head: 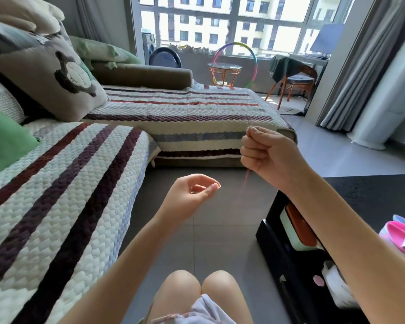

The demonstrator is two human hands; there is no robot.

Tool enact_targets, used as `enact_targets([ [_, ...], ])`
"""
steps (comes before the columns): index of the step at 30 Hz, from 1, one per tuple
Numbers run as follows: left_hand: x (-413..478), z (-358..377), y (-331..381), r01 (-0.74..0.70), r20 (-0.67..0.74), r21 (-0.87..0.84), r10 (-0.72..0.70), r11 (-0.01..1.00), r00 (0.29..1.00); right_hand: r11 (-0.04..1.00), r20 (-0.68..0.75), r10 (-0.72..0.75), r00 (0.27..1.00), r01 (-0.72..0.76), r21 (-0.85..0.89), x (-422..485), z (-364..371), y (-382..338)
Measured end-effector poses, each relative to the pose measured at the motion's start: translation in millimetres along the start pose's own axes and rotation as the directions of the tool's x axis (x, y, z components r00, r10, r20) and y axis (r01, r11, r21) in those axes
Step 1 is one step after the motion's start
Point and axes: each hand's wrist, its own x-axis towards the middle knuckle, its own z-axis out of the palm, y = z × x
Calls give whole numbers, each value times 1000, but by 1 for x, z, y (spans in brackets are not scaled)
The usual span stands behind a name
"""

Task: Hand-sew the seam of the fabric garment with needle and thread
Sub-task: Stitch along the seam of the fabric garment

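My right hand is raised in front of me, its fingers curled and pinching a thin needle that points upward. A reddish thread hangs down from below that fist. My left hand hovers lower and to the left, palm up, with fingers loosely curled and thumb near the forefinger; whether it holds the thread end is unclear. The pale lilac fabric garment lies on my lap at the bottom edge, just behind my knees, touched by neither hand.
A striped quilted sofa runs along my left with cushions at the back. A black low table stands at my right, with pink and lilac cloth on top. Grey tiled floor lies ahead.
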Motion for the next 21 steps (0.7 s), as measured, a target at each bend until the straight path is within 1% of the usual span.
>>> enact_targets([
  [4, 4, 7, 13, -86, 4, -69, 86, 994, 996, 998, 19, 4, 1000, -5, 65, -3, 3, 2],
  [8, 3, 15, 16, -116, 119, -119, 130, 986, 984, 991, 42, 33, 999, -38, 129, -4, 7, 6],
  [10, 1, 19, 16, -79, 169, -179, 110, 981, 980, 986, 54, 47, 997, -55, 156, -4, 10, 7],
  [14, -2, 20, 18, 52, 289, -303, 40, 952, 956, 960, 109, 75, 991, -102, 262, -6, 13, 8],
  [17, -4, 23, 20, 95, 302, -407, 36, 909, 953, 954, 128, 91, 988, -123, 274, -10, 14, 10],
  [21, -4, 24, 23, 89, 292, -428, 44, 899, 955, 968, 155, 95, 983, -128, 214, -14, 13, 14],
])
